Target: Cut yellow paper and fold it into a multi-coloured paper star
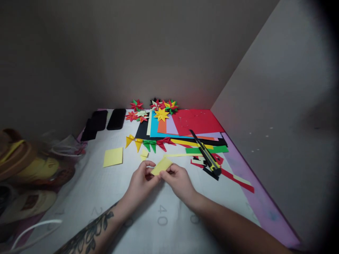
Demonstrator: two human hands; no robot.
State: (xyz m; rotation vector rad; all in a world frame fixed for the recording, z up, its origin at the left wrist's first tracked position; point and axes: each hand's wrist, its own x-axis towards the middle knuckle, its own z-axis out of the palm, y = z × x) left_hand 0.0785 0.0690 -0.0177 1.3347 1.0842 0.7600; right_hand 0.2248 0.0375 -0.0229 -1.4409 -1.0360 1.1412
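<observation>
Between my two hands is a small piece of yellow paper (161, 166), held a little above the white sheet. My left hand (143, 178) pinches its left and lower edge with thumb and fingers. My right hand (178, 179) grips its right side, thumb on the near edge. A flat square of yellow paper (113, 157) lies to the left of my hands. Just beyond them sits a small folded yellow piece (144, 154). Further off, folded yellow, green and red paper points (149, 145) stand in a row.
A black and yellow utility knife (206, 153) lies right among paper strips (238, 181). Behind are stacked coloured sheets (198, 121) and several folded paper stars (161, 114). A black phone (116, 119) lies back left; a cup (34, 167) and bags crowd the left edge. Walls rise behind and right.
</observation>
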